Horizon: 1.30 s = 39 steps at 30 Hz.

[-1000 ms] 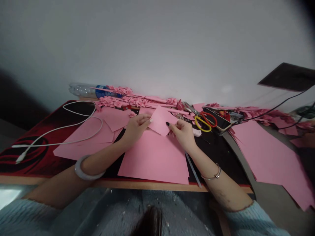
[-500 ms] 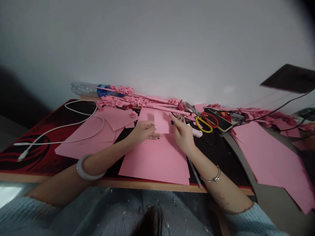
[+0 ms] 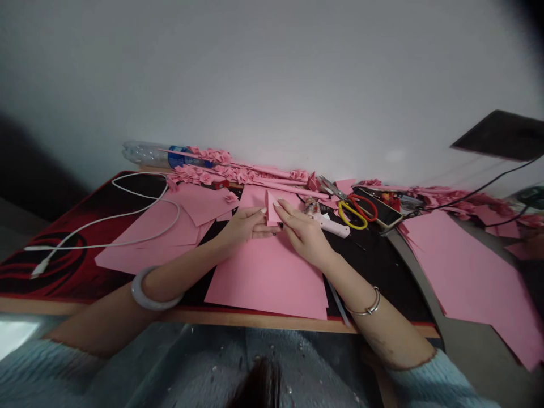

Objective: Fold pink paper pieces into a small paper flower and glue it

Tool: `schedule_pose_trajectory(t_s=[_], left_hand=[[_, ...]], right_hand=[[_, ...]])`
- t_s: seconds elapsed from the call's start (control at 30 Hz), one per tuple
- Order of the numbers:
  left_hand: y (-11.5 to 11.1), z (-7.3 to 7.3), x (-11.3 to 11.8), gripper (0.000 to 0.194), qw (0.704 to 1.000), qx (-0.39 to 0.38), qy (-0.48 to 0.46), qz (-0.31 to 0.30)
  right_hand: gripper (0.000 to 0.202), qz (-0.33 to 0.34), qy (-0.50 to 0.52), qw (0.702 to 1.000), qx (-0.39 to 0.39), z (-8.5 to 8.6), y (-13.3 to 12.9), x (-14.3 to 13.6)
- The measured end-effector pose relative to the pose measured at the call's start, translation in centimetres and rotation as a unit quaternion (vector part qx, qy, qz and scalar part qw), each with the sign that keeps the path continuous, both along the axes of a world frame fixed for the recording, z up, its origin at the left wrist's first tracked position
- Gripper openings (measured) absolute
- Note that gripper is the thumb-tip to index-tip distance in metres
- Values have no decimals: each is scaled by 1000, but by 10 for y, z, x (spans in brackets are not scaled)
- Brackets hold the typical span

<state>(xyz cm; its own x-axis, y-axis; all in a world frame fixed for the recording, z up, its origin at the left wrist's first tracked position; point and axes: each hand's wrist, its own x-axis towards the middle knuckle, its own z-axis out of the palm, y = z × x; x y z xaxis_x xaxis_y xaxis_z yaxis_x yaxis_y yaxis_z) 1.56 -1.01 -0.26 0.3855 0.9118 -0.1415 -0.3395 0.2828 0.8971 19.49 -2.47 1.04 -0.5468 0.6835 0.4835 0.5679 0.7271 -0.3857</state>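
Between my two hands is a small piece of pink paper [image 3: 271, 211], its right side bent over toward the left. My left hand [image 3: 247, 226] pinches its left edge between thumb and fingers. The fingers of my right hand [image 3: 302, 229] are closed on the folded-over side. Under both hands lies a large pink sheet [image 3: 267, 277] on the dark mat. Just right of my right hand rest a white glue gun [image 3: 334, 226] and scissors [image 3: 357, 212] with one red and one yellow handle.
Paper roses on pink stems [image 3: 238, 174] and a plastic bottle [image 3: 147, 154] lie along the wall. A white cable [image 3: 106, 218] crosses more pink sheets [image 3: 157, 226] on the left. Large pink sheets [image 3: 471, 266] extend at right, beside a dark phone-like box [image 3: 378, 207].
My right hand has moved left, bringing the right side of the small pink paper over toward my left hand. The glue gun is less covered now. My left hand stays almost in place.
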Motion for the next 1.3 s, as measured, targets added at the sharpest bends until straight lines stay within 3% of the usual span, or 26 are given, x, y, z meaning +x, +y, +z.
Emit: schedule_pose_trajectory(t_s=[0.13,0.3,0.43,0.6,0.8,1.03,1.17,1.3], left_hand=[[1,-1,0,19,1000,-10,-4,25],[0,-1,-2,21,1000,0,6,-3],[1,-3,-3,16,998,23,36,-53],[1,-2,-3,33,994,51,73,-56],[2,-3,-2,18,986,115,114,-34],[6,-9,-3,17,966,171,189,-40],[5,-8,-3,14,981,118,144,-56],[0,-3,-4,16,995,43,45,-76]], right_hand=[[46,1,11,1000,-7,-1,0,-1],[45,-20,34,999,-1,-5,2,1],[47,-77,67,995,-8,-6,2,2],[44,-156,160,974,-39,-9,2,3],[41,-153,241,953,-99,-8,6,4],[38,-174,256,948,-72,-12,10,8],[36,-158,221,962,-31,-13,9,9],[43,-82,136,987,14,-6,5,9]])
